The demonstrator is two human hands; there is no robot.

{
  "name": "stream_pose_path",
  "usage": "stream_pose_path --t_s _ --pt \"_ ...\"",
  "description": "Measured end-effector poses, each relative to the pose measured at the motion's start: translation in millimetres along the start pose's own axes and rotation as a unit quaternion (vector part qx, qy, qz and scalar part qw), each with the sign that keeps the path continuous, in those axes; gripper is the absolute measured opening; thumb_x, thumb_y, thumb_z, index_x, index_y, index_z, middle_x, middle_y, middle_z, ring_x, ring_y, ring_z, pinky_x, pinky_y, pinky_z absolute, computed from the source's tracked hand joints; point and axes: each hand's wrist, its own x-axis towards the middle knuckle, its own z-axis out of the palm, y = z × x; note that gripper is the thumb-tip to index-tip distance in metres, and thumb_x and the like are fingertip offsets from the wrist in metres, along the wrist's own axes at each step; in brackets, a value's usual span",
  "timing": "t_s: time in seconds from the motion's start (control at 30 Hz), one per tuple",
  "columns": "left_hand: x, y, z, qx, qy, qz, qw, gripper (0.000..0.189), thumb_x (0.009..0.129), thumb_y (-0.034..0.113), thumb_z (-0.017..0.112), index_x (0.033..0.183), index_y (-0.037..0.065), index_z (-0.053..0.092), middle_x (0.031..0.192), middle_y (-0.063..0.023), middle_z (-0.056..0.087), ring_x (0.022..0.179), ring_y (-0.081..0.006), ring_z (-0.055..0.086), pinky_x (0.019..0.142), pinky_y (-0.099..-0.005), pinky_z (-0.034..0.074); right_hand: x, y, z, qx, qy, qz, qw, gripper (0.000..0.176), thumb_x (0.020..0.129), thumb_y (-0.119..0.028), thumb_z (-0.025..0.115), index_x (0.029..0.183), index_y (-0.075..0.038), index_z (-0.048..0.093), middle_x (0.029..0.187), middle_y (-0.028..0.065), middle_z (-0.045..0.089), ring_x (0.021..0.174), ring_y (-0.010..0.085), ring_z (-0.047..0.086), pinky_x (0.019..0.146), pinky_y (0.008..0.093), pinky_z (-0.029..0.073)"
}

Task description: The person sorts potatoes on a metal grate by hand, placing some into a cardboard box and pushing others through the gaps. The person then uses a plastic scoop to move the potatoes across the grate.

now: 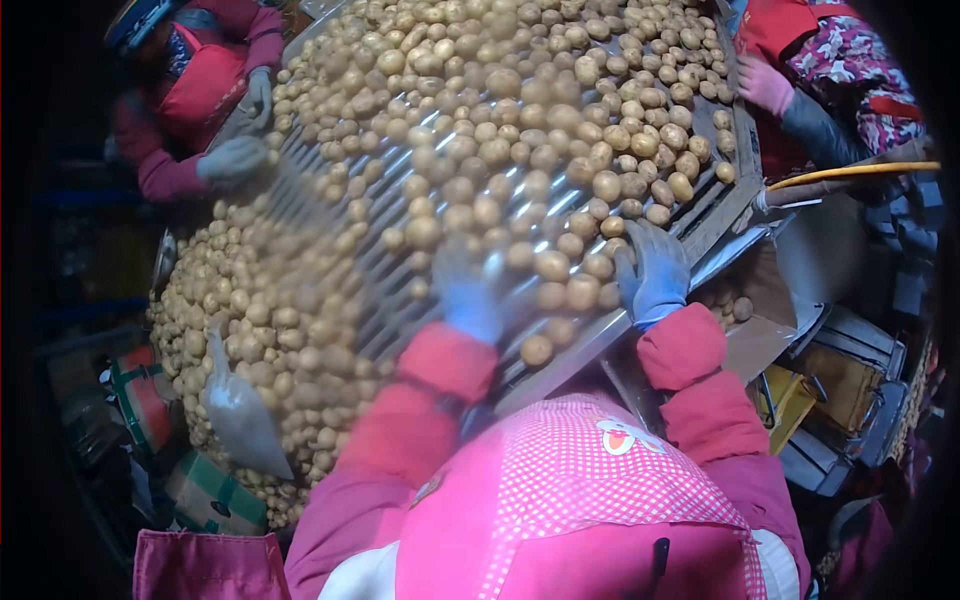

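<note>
Potatoes [582,292] cover a sloping slatted rack [385,262] in front of me. My left hand [468,298], in a blue-grey glove, reaches over the slats among the potatoes; its fingers are smeared by motion. My right hand [655,272], gloved the same way, is at the rack's near right edge beside several potatoes. Its fingers look apart, with no potato seen in them. One loose potato [536,350] lies on the lower part of the rack between my forearms.
A big potato heap [240,300] fills the left, with a clear plastic bag [245,415] on it. Co-workers' gloved hands show at the upper left [235,160] and upper right [766,86]. A wooden rail [735,205] edges the rack; crates [840,385] stand at right.
</note>
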Motion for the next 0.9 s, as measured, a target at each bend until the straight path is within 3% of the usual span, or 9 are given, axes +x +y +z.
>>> stream_pose_path --t_s 0.03,0.07,0.23,0.33,0.4,0.5,0.73,0.83,0.9 --pt "16 24 -8 0.188 -0.039 0.090 0.977 0.092 0.079 0.053 0.083 0.158 0.032 0.044 0.170 -0.0173 0.013 0.151 -0.0540 0.018 0.119 -0.0696 0.024 1 -1 -1 0.016 -0.022 0.027 0.999 0.042 0.088 -0.025 0.071 0.127 -0.010 0.064 0.126 0.0152 0.067 0.114 0.0381 0.062 0.101 0.0498 0.046" --pt "34 34 0 0.216 -0.089 0.067 0.970 0.087 0.078 0.056 0.082 0.155 0.037 0.048 0.172 -0.0177 0.012 0.150 -0.0582 0.015 0.120 -0.0711 0.019 1 -1 -1 0.032 -0.043 0.054 0.997 0.043 0.087 -0.024 0.071 0.127 -0.010 0.064 0.126 0.0152 0.067 0.114 0.0386 0.062 0.101 0.0499 0.046" --pt "88 58 10 0.195 -0.085 0.073 0.974 0.081 0.077 0.054 0.083 0.150 0.036 0.055 0.168 -0.0200 0.024 0.149 -0.0596 0.019 0.119 -0.0699 0.022 -1 2 2 0.031 0.025 0.020 0.999 0.040 0.085 -0.019 0.070 0.124 -0.010 0.064 0.123 0.0152 0.067 0.113 0.0382 0.062 0.099 0.0510 0.046" --pt "43 45 -24 0.139 -0.023 0.237 0.961 0.068 0.080 0.051 0.081 0.144 0.039 0.060 0.163 -0.0190 0.035 0.148 -0.0592 0.025 0.117 -0.0720 0.025 0 1 2 0.040 0.062 0.006 0.997 0.036 0.085 -0.017 0.068 0.120 -0.010 0.065 0.120 0.0153 0.067 0.111 0.0381 0.063 0.097 0.0512 0.047" --pt "2 37 -55 0.005 -0.103 0.361 0.927 0.061 0.079 0.046 0.080 0.138 0.042 0.063 0.158 -0.0150 0.044 0.146 -0.0575 0.030 0.114 -0.0750 0.027 0 1 0 0.054 0.046 0.014 0.997 0.033 0.085 -0.016 0.068 0.118 -0.011 0.066 0.120 0.0152 0.068 0.111 0.0381 0.063 0.098 0.0510 0.047" --pt "-57 -2 -60 0.143 -0.302 0.394 0.856 0.065 0.072 0.042 0.081 0.135 0.044 0.064 0.156 -0.0054 0.047 0.145 -0.0516 0.035 0.113 -0.0753 0.029 1 0 -3 0.061 0.008 0.028 0.998 0.031 0.085 -0.016 0.067 0.115 -0.011 0.067 0.120 0.0148 0.069 0.112 0.0381 0.063 0.099 0.0503 0.047" --pt "28 49 27 0.160 -0.105 0.369 0.910 0.053 0.086 0.041 0.076 0.138 0.038 0.063 0.154 -0.0084 0.049 0.142 -0.0478 0.039 0.115 -0.0703 0.029 -2 11 5 0.043 0.050 -0.009 0.998 0.027 0.089 -0.018 0.062 0.113 -0.009 0.068 0.120 0.0144 0.069 0.112 0.0364 0.063 0.099 0.0489 0.048" --pt "52 43 17 0.106 0.085 0.248 0.959 0.053 0.089 0.041 0.074 0.139 0.025 0.063 0.146 -0.0166 0.053 0.134 -0.0464 0.047 0.111 -0.0615 0.037 -1 11 3 0.036 0.054 -0.007 0.998 0.027 0.090 -0.019 0.060 0.114 -0.008 0.068 0.122 0.0156 0.068 0.113 0.0380 0.062 0.100 0.0495 0.048" --pt "43 4 -13 0.026 0.107 0.168 0.980 0.056 0.092 0.034 0.069 0.141 0.010 0.057 0.134 -0.0245 0.057 0.120 -0.0447 0.054 0.102 -0.0550 0.043 1 8 1 0.047 0.025 0.008 0.999 0.029 0.090 -0.016 0.061 0.117 -0.007 0.067 0.125 0.0177 0.067 0.116 0.0397 0.061 0.103 0.0502 0.047"
